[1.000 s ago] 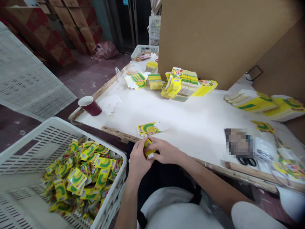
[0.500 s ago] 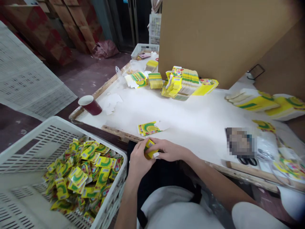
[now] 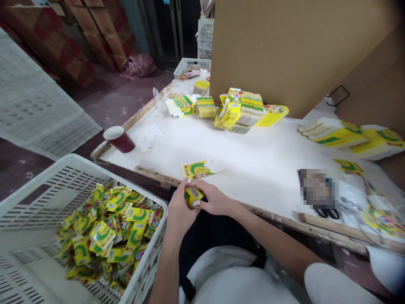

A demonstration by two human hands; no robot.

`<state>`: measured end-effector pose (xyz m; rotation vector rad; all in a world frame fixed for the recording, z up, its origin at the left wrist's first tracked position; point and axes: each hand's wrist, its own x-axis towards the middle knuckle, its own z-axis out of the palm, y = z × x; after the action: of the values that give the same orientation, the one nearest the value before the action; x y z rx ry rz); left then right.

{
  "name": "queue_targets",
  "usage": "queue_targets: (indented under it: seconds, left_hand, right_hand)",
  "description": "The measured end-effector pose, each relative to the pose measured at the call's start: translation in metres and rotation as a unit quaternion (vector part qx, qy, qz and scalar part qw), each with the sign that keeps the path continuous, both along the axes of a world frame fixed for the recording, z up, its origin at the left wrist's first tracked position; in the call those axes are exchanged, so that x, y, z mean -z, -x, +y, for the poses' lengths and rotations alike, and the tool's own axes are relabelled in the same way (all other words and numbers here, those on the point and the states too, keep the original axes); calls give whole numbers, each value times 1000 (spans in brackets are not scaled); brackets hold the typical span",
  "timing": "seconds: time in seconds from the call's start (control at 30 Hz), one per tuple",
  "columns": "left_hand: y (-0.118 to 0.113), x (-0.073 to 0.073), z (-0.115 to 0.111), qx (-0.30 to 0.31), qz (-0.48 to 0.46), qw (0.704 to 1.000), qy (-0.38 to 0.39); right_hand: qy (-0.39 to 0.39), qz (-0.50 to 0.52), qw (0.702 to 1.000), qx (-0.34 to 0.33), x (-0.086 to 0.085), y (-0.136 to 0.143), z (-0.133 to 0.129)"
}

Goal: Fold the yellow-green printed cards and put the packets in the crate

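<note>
Between my two hands, just off the table's front edge, is a small yellow carton [image 3: 194,194] with a barcode and a white flap. My left hand [image 3: 181,210] is closed round its left side. The fingers of my right hand [image 3: 217,197] pinch it from the right, near the white flap. My fingers hide part of the carton. Beyond my hands, a flat yellow-and-green printed card [image 3: 198,169] lies on the white table [image 3: 253,156]. To my left, a white plastic crate [image 3: 76,160] holds many small yellow packets [image 3: 104,234] heaped together.
A maroon paper cup [image 3: 123,141] lies tilted near the table's left corner. Stacks of yellow cartons [image 3: 251,107] stand at the back before a large cardboard sheet [image 3: 284,50]. Black-handled scissors [image 3: 327,213] and a plastic-wrapped bundle [image 3: 352,194] lie at the right.
Both hands have shifted slightly left with the carton. It has turned so that its barcode face shows more between my fingers.
</note>
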<state>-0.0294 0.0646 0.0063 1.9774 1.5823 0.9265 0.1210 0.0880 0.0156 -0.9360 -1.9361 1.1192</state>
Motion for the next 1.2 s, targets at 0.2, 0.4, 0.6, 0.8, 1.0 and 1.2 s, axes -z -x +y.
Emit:
queue_targets:
  seconds: [0.2,0.4,0.6,0.8,1.0,1.2]
  left_hand:
    - [0,-6,3,-4,-30,999,-44]
    - [0,-6,2,-11,-15,999,-45]
    - [-2,-7,1,-33,-5,998,-44]
    - [-6,-6,1,-22,-26,997,-63]
    - [-4,-5,1,-44,-3,996,-71]
    - [-3,-7,2,-59,10,994,-86]
  right_hand:
    - [65,97,992,39,-6,-13,12]
    - [55,65,996,18,-9,-12,6]
    - [18,25,999,39,-14,-10,3]
    - [59,111,992,19,-12,-10,2]
    - [74,102,991,46,-8,-9,-1]
    - [118,114,986,-5,-10,-22,0]
